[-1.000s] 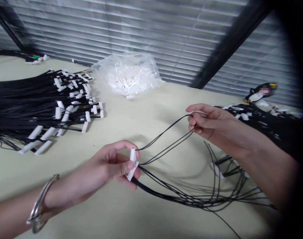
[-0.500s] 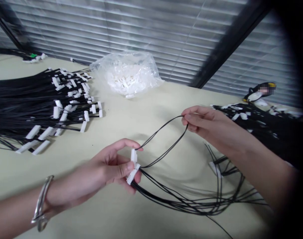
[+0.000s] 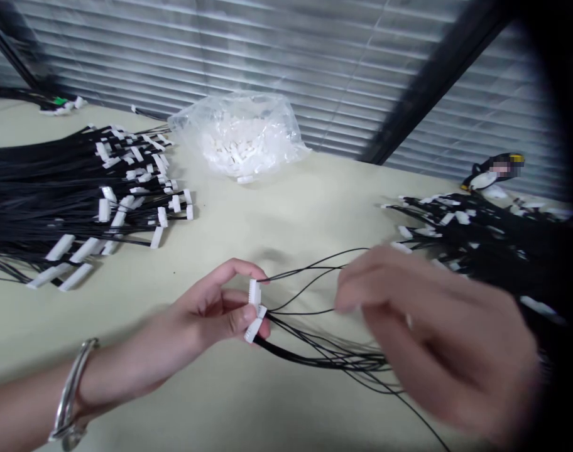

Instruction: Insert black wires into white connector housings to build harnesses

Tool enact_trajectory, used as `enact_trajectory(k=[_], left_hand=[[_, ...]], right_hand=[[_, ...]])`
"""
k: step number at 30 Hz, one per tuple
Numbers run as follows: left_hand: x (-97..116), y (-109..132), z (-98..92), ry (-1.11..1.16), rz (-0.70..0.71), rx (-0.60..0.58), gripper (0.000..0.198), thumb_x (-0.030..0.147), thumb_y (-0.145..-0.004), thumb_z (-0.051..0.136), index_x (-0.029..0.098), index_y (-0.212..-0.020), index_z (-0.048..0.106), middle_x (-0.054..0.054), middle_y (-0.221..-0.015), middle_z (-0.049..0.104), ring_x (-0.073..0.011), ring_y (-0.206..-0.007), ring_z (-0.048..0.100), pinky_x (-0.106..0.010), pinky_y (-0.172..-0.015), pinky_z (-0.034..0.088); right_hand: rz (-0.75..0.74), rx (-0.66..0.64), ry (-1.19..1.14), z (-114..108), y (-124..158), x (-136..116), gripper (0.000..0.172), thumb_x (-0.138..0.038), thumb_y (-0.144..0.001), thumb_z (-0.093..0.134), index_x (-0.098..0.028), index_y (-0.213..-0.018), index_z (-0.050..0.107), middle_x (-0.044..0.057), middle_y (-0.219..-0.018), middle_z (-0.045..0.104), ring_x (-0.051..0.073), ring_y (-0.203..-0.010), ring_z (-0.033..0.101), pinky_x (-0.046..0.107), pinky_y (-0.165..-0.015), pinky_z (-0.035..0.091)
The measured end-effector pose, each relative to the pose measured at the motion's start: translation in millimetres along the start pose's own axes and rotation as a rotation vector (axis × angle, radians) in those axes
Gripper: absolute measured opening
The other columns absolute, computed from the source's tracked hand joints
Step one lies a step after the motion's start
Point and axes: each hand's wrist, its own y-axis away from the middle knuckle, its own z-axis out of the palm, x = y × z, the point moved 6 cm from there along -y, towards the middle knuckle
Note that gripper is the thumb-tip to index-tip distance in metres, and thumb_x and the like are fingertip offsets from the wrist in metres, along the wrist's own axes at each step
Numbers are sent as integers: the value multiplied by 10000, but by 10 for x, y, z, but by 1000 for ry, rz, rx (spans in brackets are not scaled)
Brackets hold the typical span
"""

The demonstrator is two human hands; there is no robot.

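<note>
Two white multi-pin connector housings (image 3: 254,328) are pinched one above the other between the thumb and fingers of my left hand (image 3: 220,311). Thin black wires (image 3: 300,359) run from them to the right, some bunched low and some in separate strands higher up. My right hand (image 3: 418,333), blurred and close to the camera, has its fingers bent together in a pinch. Several strands pass behind its fingertips or reach them; whether it grips any of them I cannot make out. The far part of the wire bundle is hidden below this hand.
A large pile of black wire harnesses (image 3: 41,182) with white connectors lies at left. Behind stands a clear plastic bag (image 3: 239,135) of small white parts. More harnesses (image 3: 484,238) lie at right, with a black-and-yellow object (image 3: 515,160) behind them. Window blinds (image 3: 277,50) border the table (image 3: 286,220).
My right hand has moved down and nearer the camera, away from the raised wire loop. The looped strands have spread apart. My left hand keeps its hold on the connectors.
</note>
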Motion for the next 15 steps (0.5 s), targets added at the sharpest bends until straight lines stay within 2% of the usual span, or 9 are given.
enact_trajectory(k=[2, 5, 10, 15], left_hand=[[19, -6, 13, 5, 22, -4, 250, 248, -906, 525, 271, -1137, 431, -17, -844, 661, -147, -839, 579, -299, -796, 396], [42, -11, 25, 31, 29, 4, 230, 220, -904, 526, 268, -1113, 442, -7, -828, 640, -142, -835, 573, -294, -798, 409], [49, -11, 36, 76, 11, 4, 226, 202, -907, 518, 290, -1104, 450, 10, -840, 629, -132, -854, 580, -293, -831, 425], [42, -15, 41, 96, 63, -14, 194, 212, -913, 508, 292, -1086, 471, -1, -896, 645, -149, -885, 594, -337, -868, 438]], right_hand=[[-13, -192, -32, 182, 67, -108, 211, -55, -813, 400, -166, -720, 554, 18, -667, 529, 110, -603, 482, 245, -524, 392], [-4, -349, 60, 414, 130, -116, 216, -59, -819, 408, -156, -708, 567, 27, -680, 545, 147, -669, 520, 281, -588, 438], [105, -331, 77, 522, 112, -21, 174, -133, -877, 409, -162, -944, 568, 25, -790, 589, 168, -732, 561, 324, -649, 474], [247, -379, -53, 610, 161, 44, 170, -149, -894, 411, -175, -1026, 515, 37, -956, 609, 154, -815, 574, 311, -702, 481]])
